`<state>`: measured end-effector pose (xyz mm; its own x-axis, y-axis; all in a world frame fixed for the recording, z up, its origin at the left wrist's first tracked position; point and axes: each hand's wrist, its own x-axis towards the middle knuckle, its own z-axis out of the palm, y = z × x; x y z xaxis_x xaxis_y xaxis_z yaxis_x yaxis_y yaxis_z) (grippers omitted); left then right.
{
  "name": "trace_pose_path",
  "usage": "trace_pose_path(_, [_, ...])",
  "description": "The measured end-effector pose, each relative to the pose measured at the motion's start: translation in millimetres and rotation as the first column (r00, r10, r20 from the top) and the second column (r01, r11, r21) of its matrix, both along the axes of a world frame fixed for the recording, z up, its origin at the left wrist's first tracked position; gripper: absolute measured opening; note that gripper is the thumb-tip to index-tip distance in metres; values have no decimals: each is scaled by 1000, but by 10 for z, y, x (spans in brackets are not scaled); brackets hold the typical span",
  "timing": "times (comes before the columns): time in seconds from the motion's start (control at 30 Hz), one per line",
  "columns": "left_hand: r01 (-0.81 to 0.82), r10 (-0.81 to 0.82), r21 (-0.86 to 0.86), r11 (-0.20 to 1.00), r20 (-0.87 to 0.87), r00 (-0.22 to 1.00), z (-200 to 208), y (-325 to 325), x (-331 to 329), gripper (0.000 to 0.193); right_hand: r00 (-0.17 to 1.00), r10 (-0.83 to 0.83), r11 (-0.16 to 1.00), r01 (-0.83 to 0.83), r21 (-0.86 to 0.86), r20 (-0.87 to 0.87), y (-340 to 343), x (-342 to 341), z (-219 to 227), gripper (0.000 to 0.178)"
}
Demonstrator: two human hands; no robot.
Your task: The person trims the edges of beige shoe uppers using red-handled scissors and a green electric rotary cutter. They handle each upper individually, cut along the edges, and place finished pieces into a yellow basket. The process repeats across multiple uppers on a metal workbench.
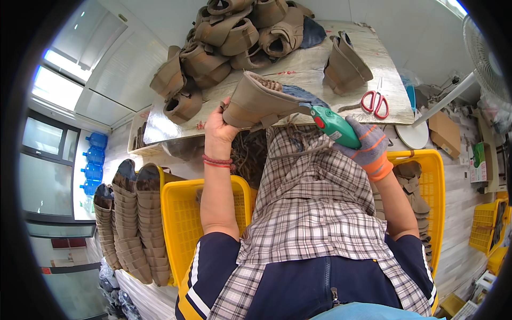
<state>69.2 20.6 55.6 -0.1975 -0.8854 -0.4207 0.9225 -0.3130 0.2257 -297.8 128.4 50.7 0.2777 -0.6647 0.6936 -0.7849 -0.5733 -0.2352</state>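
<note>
My bare left hand (220, 124), a red band at its wrist, grips a tan shoe upper (250, 104) by its side. Dark fuzzy lining (306, 95) sticks out along the upper's far edge. In a grey and orange glove, my right hand (365, 144) is wrapped round a green handheld electric cutter (338, 127) with a red button. The cutter's tip meets the narrow right end of the upper. Red-handled scissors (375, 104) lie on the table beyond my right hand, and another tan upper (346, 66) stands behind them.
A heap of tan uppers (229, 37) covers the far left of the table (298, 66). Yellow baskets stand at my left (184, 213) and right (437, 197). Stacked uppers (128, 218) rise beyond the left basket. A fan (480, 50) stands far right.
</note>
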Motion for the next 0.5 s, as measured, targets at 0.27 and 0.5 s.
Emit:
trace_pose_path(0.27, [-42,43,-32,999,8,999,207,149,-314,31,999,37,999,-35,-40,34,-10,49,33,64])
trace_pose_path(0.5, [66,-108,-371,926,-93,990,350,366,-480,38,993,28,999,-26,-20,118,-29,170,99,63])
